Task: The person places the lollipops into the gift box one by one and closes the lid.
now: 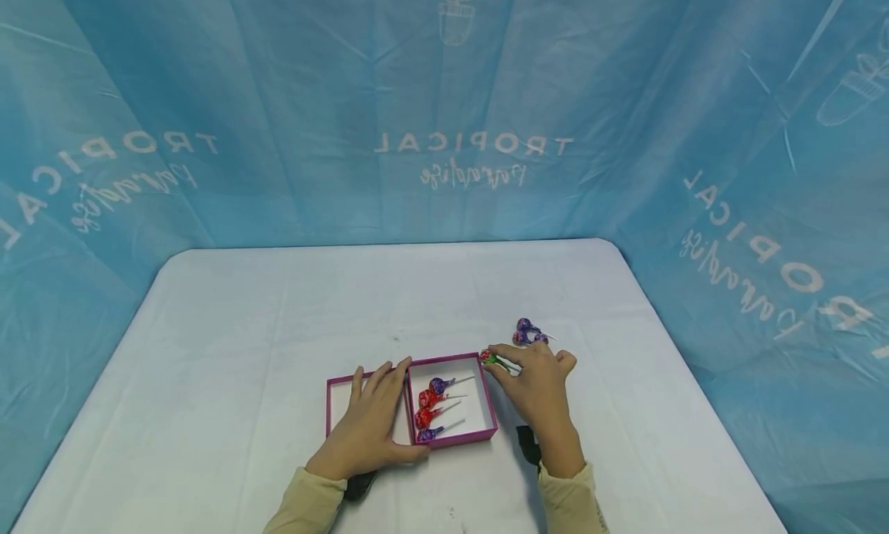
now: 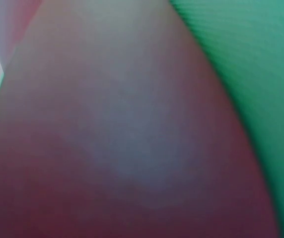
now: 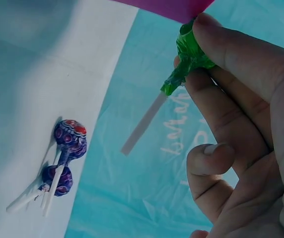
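Note:
My right hand (image 1: pixel 535 383) pinches a green-wrapped lollipop (image 1: pixel 487 356) at its wrapped head, by the right wall of an open magenta-edged box (image 1: pixel 454 442). In the right wrist view, the lollipop's white stick (image 3: pixel 143 124) sticks out free. Several lollipops lie inside the box, among them a red one (image 1: pixel 424 419) and a purple one (image 1: pixel 437 385), sticks toward the right. My left hand (image 1: pixel 371 426) rests spread over the box's left side and a matching shallow tray (image 1: pixel 340 380), fingers extended to the back edge, thumb at the front. The left wrist view is filled by blurred skin.
Behind my right hand, a small cluster of purple-wrapped lollipops (image 1: pixel 524 326) lies on the white tablecloth (image 1: pixel 278 310). A blue printed curtain (image 1: pixel 333 79) hangs around the table's back and sides.

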The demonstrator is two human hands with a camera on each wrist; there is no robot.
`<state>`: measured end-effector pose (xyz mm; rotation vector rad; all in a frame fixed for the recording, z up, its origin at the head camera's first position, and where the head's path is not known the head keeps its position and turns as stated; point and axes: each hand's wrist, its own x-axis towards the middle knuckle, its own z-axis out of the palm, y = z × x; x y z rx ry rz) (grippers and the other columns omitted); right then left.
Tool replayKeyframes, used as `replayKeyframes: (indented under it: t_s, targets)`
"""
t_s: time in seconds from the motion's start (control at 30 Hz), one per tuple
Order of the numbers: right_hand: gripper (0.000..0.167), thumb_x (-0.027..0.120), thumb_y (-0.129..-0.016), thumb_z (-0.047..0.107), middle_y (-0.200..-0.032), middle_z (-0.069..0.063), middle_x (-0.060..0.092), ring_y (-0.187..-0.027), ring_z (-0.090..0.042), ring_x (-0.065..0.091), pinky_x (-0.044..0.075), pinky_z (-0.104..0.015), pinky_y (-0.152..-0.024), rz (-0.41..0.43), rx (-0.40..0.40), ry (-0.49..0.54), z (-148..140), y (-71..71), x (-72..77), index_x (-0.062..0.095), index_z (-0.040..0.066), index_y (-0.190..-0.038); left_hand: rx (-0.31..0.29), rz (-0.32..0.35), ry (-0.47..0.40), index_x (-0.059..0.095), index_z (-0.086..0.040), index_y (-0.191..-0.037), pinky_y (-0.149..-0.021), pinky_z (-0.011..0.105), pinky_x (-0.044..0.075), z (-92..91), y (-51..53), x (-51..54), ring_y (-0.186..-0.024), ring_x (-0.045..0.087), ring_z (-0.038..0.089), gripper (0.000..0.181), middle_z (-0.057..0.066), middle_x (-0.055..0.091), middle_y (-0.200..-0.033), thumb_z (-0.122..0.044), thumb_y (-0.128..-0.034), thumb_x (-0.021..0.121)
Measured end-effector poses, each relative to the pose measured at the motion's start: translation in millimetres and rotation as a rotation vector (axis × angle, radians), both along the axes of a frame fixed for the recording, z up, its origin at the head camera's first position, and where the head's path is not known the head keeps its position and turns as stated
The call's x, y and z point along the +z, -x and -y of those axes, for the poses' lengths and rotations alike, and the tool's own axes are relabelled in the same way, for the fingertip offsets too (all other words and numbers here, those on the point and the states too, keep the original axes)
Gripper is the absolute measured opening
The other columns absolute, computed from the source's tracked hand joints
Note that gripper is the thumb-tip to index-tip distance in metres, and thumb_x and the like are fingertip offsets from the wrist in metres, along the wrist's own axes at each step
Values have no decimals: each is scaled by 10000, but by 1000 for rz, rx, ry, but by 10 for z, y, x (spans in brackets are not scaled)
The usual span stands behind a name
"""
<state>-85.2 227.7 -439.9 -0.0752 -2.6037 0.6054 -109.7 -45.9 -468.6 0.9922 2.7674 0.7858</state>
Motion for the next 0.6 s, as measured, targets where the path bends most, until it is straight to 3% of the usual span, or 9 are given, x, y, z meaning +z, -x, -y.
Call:
replayKeyframes:
  t_s: [0.2, 0.43, 0.6]
  targets:
    - [308, 926, -708, 256, -667, 42, 662, -713, -119, 411, 176, -497, -748, -46, 27, -5, 38, -29, 32, 830, 223, -999, 0, 1, 2, 112, -104, -1628, -1203, 664, -11, 1, 5, 5, -1520, 222, 349, 1348, 87, 389, -1591, -729, -648, 794]
    - [328, 942, -683, 229, -675, 29, 646, -747, -130, 468, 192, -507, -763, -71, 54, -17, 97, -60, 82, 832, 224, -992, 2, 0, 0, 122, -91, -1625, -1208, 658, -10, 1, 0, 2, -1521, 222, 353, 1354, 93, 382, -1595, -726, -640, 801]
    - [337, 948, -673, 230, -637, 64, 589, -722, -108, 426, 207, -522, -791, -86, 97, -21, 166, -88, 130, 832, 234, -989, 4, -8, -13, 127, -94, -1625, -1209, 655, -9, -1, -4, -8, -1519, 228, 352, 1356, 93, 384, -1593, -721, -634, 807]
